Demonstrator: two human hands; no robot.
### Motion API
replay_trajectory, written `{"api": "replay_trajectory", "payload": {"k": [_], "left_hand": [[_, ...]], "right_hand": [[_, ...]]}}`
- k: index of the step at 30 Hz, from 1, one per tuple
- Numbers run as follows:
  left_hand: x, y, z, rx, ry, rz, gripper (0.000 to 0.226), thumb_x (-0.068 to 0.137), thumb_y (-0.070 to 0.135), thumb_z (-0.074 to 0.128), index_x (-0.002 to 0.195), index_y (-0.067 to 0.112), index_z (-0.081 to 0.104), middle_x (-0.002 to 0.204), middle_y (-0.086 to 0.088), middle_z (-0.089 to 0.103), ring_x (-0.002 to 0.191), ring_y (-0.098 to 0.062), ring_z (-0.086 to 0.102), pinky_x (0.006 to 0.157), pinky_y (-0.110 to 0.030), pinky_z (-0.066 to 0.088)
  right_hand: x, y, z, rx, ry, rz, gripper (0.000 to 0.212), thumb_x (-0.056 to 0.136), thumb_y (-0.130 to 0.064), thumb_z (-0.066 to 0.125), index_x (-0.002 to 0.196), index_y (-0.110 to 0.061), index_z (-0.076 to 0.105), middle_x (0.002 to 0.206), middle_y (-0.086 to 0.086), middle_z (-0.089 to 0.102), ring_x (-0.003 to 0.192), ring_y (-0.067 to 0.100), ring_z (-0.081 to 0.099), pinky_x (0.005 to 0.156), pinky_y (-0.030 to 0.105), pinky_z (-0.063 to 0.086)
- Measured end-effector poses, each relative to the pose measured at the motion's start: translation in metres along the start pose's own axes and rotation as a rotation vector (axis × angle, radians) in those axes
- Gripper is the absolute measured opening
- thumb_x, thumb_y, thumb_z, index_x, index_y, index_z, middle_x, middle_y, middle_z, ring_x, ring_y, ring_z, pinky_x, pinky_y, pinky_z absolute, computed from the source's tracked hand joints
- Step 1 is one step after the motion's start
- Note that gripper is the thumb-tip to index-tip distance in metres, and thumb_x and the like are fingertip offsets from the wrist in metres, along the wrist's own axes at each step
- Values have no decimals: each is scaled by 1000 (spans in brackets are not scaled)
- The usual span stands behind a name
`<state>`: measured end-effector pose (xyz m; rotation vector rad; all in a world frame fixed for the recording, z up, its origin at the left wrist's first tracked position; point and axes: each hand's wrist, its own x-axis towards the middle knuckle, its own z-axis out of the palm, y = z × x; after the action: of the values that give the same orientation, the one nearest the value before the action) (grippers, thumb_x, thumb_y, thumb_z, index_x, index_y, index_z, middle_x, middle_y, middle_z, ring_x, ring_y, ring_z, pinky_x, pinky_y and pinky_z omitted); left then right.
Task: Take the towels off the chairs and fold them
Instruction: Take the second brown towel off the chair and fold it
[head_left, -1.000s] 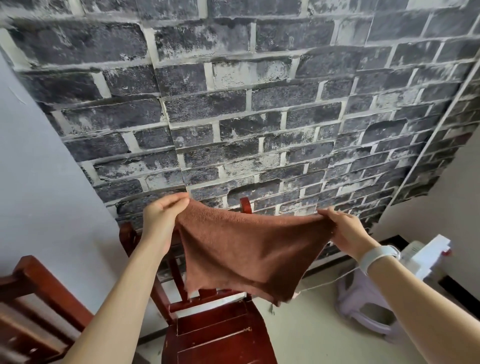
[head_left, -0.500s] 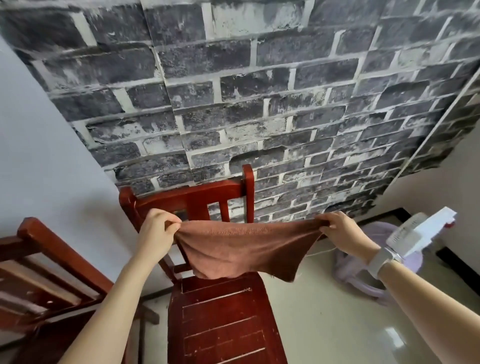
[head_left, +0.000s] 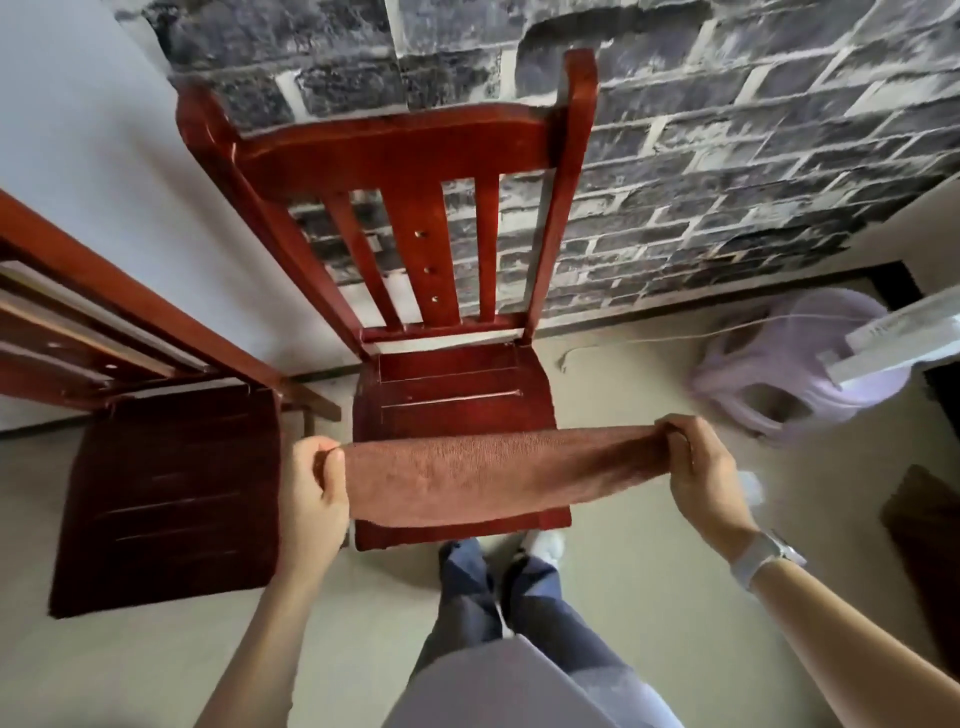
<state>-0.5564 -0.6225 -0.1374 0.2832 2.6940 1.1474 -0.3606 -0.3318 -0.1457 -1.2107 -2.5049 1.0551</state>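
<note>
Rust-brown terry towel (head_left: 498, 475) hangs stretched between both hands, over the front part of the seat of the red-brown slatted wooden chair (head_left: 452, 384). Cannot tell whether its lower edge touches the seat or hangs just clear. It shows as a long narrow band, apparently already doubled once lengthwise.

Left hand (head_left: 311, 491): fingers curled, thumb on top, pinching the towel's left end. Right hand (head_left: 698, 470): fingers bunched round the right end, cloth gathered in the grip. White watch band (head_left: 763, 558) on that wrist.

Step in hand, as I judge it: laying or re-folding the band to bring it down to a smaller packet.

To do it well:
- keep tension even, so the top edge stays straight and the hanging edge does not sag at centre;
- check that corners in each pinch are matched before the next fold; the right end looks bunched, may want squaring;
- bring one end across to meet the other, or lower onto the seat and fold there, using the flat seat as a table;
- smooth from the fold outward.

Risk: terry is limp, layers slip apart if one pinch loosens.

Nearby: second dark red wooden chair (head_left: 166, 493) to the left, no towel seen on it; pale lilac plastic stool (head_left: 795, 395) on the floor at right.
</note>
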Motion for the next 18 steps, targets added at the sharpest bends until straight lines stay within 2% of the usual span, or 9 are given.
{"api": "replay_trajectory", "payload": {"k": [3,8,11,13,15,18], "left_hand": [[12,-12,7,2,26,-36,16,93,4,46,104,-4,52,94,-5,53,87,-19,49,79,-28,35],[73,-53,36,45,-11,-18,17,93,6,46,104,-4,53,99,-14,56,91,-20,49,80,-27,36],[125,-91,67,82,-31,-59,20,94,17,45,107,6,55,105,-14,60,96,-28,56,81,-30,42],[153,-107,89,25,-44,-168,27,94,24,43,118,14,51,117,-8,58,103,-26,56,88,-33,43],[167,-118,112,-72,-93,-329,36,95,21,43,131,12,41,124,-1,51,107,-17,51,91,-27,38],[154,-150,137,-38,-241,-459,37,94,17,44,129,6,43,128,-10,53,115,-24,51,98,-32,38]], "right_hand": [[16,-5,20,-18,-4,11,33,89,-20,35,105,-4,58,97,3,55,90,17,49,83,21,34],[73,-3,82,-45,-19,13,20,92,-2,44,103,0,61,102,18,64,97,32,57,78,17,33],[119,-2,128,-56,-14,83,26,91,-3,44,113,0,58,113,20,62,105,35,56,85,22,35],[144,-2,157,-45,21,195,35,92,-5,42,126,-4,49,124,19,54,110,33,53,91,28,36],[154,2,180,-56,22,284,39,92,-5,39,131,-5,43,131,18,47,115,30,50,90,24,33],[135,25,206,-97,-71,369,37,92,-3,36,127,-5,46,130,17,49,114,30,50,86,24,36]]}}
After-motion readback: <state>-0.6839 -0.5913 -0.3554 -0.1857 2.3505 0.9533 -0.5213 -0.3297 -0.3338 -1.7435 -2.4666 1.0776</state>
